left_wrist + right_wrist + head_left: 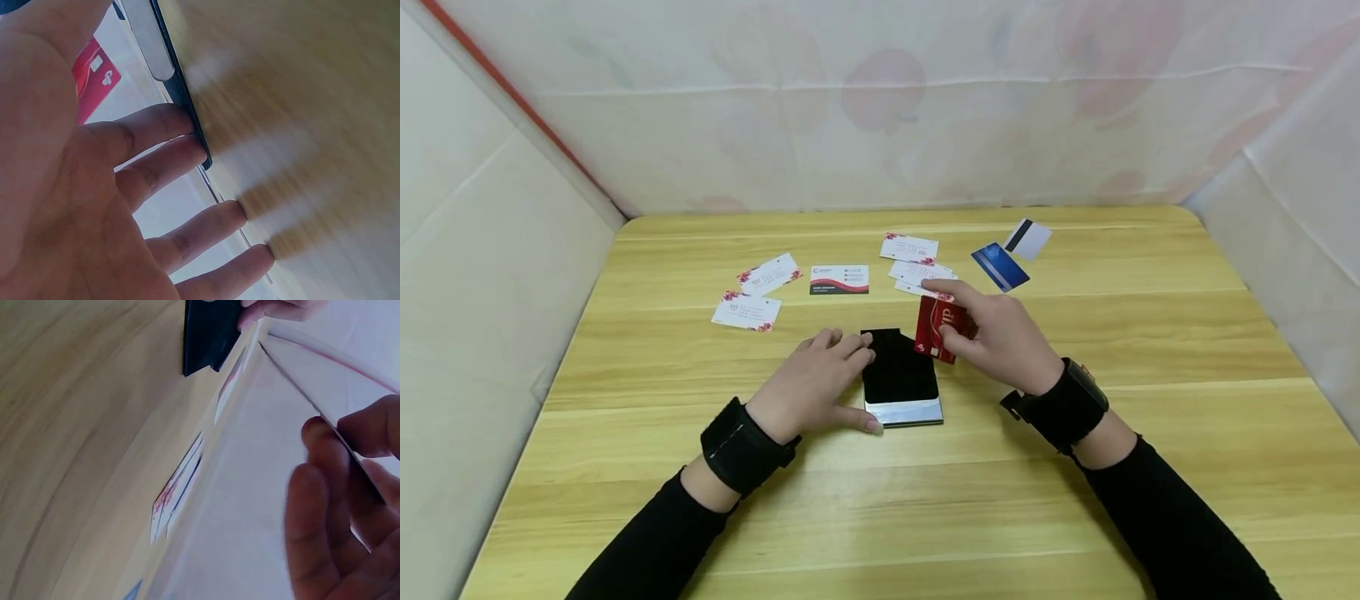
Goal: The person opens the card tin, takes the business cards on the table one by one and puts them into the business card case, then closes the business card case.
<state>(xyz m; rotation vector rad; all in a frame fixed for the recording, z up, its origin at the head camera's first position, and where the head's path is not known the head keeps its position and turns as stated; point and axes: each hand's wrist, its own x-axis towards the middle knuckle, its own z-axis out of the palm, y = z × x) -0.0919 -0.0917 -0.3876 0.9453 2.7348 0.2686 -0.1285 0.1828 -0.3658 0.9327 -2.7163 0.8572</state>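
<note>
Overhead, the left hand (812, 379) lies with fingers straight against the left side of the black card case (900, 377), thumb at its silver near edge; the case sits flat near the middle of the tabletop (1150, 433). The right hand (1000, 333) pinches a red card (934, 329) just above the case's right far corner. White business cards (760, 292) lie scattered toward the far edge, with a blue card (1000, 267) beside them.

From the left wrist, straight fingers (156, 131) touch the case's dark edge (187, 106), the red card (94, 81) behind.

From the right wrist, blurred fingertips (319, 487) seem to clasp a thin card edge-on (337, 434); the case (209, 334) lies beyond.
</note>
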